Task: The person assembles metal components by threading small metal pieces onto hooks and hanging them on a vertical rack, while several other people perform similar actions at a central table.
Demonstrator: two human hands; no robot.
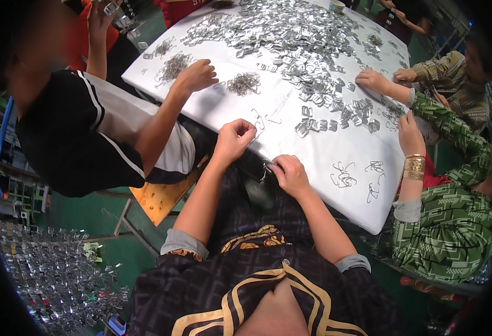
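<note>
My left hand [234,141] is over the table's near edge, thumb and fingertips pinched together. What they hold, if anything, is too small to make out. Beside those fingertips lie a few loose bent wire hooks [260,119]. Lower and to the right, my right hand [292,175] is closed at the edge, pinching a small shiny metal piece [264,172] that hangs below the tabletop level. To the right of that hand, small groups of wire hooks [344,175] are spread on the white tabletop [313,151].
A large heap of flat silvery metal pieces [290,33] covers the table's far middle, trailing toward me. Piles of wire hooks [243,83] lie at left. Co-workers' hands [198,75] reach in from both sides. Many metal pieces hang in rows [61,269] at lower left.
</note>
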